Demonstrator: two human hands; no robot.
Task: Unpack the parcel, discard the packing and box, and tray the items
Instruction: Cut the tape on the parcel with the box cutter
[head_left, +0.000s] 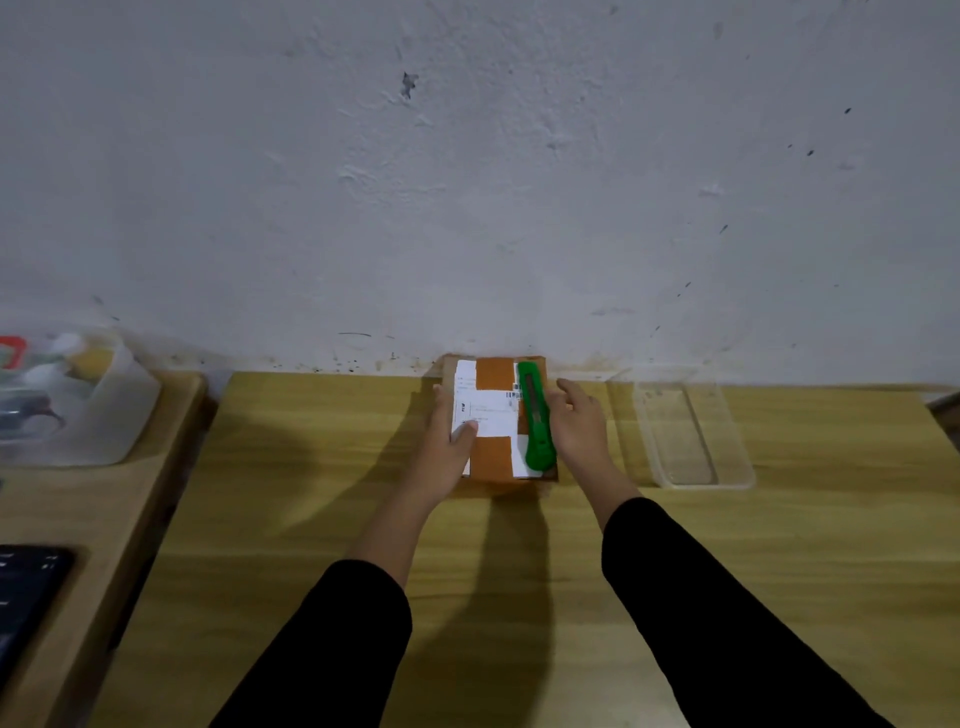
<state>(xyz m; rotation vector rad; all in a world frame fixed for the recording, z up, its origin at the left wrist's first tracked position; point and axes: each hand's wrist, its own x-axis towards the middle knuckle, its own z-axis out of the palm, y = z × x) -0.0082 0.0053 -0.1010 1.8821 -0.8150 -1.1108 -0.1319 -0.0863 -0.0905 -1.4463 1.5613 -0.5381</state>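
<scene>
A small cardboard parcel (493, 457) with a white shipping label lies on the yellow wooden table (363, 467), close to the wall. A green utility knife (535, 415) rests along its right top edge. My left hand (447, 441) grips the parcel's left side, thumb pressed on the label. My right hand (579, 421) sits against the parcel's right side, beside the knife, fingers spread; whether it touches the knife is unclear. A clear plastic tray (691, 431) stands empty to the right of the parcel.
A second wooden table (78, 509) on the left carries a translucent bin (78, 405) with mixed items and a dark keyboard (26, 597). A white wall (467, 182) rises directly behind the parcel.
</scene>
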